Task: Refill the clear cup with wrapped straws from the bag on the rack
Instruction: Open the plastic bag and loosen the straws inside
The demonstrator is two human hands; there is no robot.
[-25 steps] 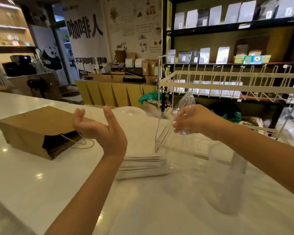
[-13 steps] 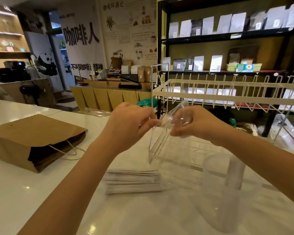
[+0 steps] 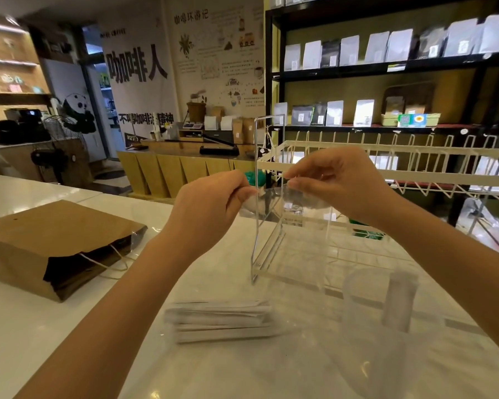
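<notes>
A clear plastic bag point(image 3: 297, 254) hangs in front of me above the white counter, its mouth stretched flat. My left hand point(image 3: 211, 208) pinches the left side of its top edge and my right hand point(image 3: 337, 182) pinches the right side. A bundle of white wrapped straws point(image 3: 219, 319) lies flat near the bag's bottom, by the counter. The clear cup point(image 3: 378, 300) stands on the counter at the lower right, with what looks like a few wrapped straws upright in it. Behind the bag is the cream wire rack point(image 3: 386, 177).
A brown paper bag point(image 3: 55, 243) lies on its side at the left of the counter point(image 3: 26, 326), its opening toward me. Black shelves point(image 3: 386, 67) with pouches stand behind the rack. A crumpled plastic bag point(image 3: 487, 226) sits at the far right.
My left hand came in from the open air and took hold of the bag's top edge. Both hands then pulled the bag's mouth out flat and raised it a little.
</notes>
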